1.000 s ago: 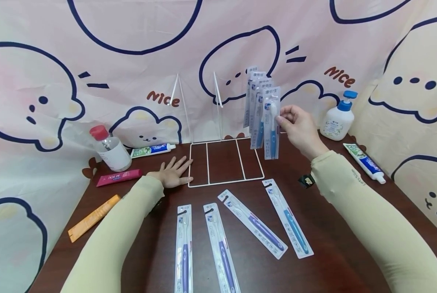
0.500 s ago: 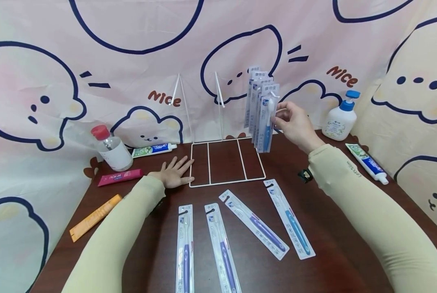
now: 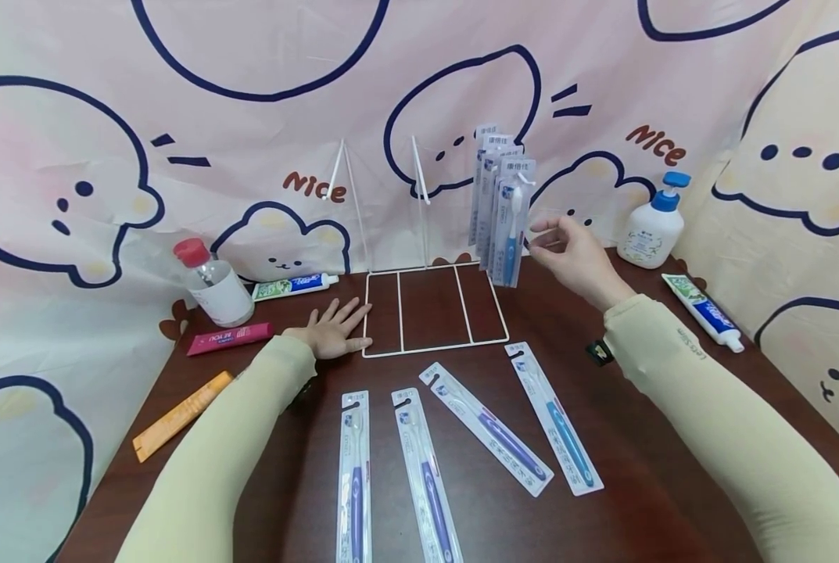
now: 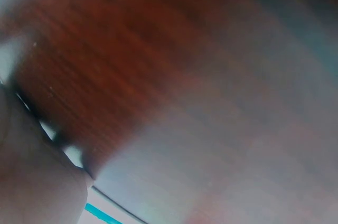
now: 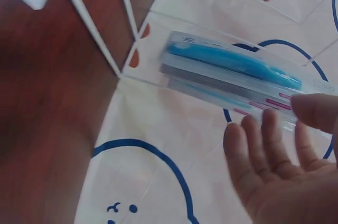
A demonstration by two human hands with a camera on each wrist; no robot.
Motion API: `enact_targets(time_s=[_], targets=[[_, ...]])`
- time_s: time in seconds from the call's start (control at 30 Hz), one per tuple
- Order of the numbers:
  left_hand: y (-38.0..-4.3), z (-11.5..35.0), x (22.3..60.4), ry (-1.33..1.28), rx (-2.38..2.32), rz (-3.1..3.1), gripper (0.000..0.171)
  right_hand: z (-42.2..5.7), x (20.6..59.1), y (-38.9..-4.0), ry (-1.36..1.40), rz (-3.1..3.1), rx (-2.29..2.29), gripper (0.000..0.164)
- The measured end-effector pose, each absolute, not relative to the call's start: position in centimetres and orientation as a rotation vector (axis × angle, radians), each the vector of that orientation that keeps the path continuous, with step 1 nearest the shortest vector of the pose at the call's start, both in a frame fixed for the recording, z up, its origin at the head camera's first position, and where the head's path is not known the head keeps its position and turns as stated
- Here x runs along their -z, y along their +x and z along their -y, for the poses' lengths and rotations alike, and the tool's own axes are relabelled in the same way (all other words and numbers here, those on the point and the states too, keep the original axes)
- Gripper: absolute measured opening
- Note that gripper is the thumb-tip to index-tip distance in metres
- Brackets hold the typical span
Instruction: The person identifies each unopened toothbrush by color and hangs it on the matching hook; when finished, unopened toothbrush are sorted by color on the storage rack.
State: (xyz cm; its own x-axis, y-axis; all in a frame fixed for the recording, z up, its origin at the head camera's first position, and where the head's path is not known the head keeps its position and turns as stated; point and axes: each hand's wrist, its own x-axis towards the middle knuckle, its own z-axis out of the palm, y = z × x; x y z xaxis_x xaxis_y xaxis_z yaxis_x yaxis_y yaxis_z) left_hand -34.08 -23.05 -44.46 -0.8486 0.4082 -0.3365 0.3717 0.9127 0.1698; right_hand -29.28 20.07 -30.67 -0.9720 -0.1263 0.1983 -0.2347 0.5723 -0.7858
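Note:
My left hand lies flat on the table with fingers spread, fingertips at the left edge of the white wire rack's base. In the left wrist view mostly blurred table shows. My right hand is beside several packaged toothbrushes hanging in a row from the rack's right side. Its thumb and fingers are parted, with nothing gripped between them. The right wrist view shows the fingertips right at the edges of the hanging packs, blue handle foremost. The front pack hangs upright, its white hook tip poking through near the top.
Two purple-handled packs, a slanted purple one and a blue one lie in front. Left stand a red-capped bottle and several tubes. Right are a pump bottle and toothpaste. Two rack hooks carry nothing.
The blue-handled toothbrush pack moved back onto the rack's right hook, behind its tip. My right hand then let go and drew slightly right. My left hand stayed in place.

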Motion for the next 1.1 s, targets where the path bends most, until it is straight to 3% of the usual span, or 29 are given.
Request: enact_targets(time_s=[0.2, 0.47, 0.57, 0.83, 1.0, 1.1], targets=[[-34.4, 23.0, 44.2, 0.579, -0.130, -2.702, 0.085, -20.9, 34.6, -26.6, 0.354, 3.022, -0.912, 0.033], [-34.5, 22.7, 43.8, 0.584, -0.126, -2.698, 0.084, -20.7, 38.5, -21.7, 0.367, 3.372, -0.362, 0.064], [-34.4, 22.7, 43.7, 0.592, -0.140, -2.695, 0.085, -20.7, 38.2, -20.7, 0.363, 3.417, -0.270, 0.059], [-34.5, 23.0, 44.2, 0.564, -0.139, -2.694, 0.086, -22.3, 37.1, -20.4, 0.436, 3.469, -0.142, 0.027], [-34.3, 23.1, 44.2, 0.573, -0.164, -2.701, 0.088, -23.7, 36.8, -21.4, 0.342, 3.515, -0.119, 0.023], [-34.0, 23.0, 44.0, 0.578, -0.159, -2.687, 0.088, -23.9, 36.9, -21.5, 0.290, 3.545, -0.147, 0.034]])
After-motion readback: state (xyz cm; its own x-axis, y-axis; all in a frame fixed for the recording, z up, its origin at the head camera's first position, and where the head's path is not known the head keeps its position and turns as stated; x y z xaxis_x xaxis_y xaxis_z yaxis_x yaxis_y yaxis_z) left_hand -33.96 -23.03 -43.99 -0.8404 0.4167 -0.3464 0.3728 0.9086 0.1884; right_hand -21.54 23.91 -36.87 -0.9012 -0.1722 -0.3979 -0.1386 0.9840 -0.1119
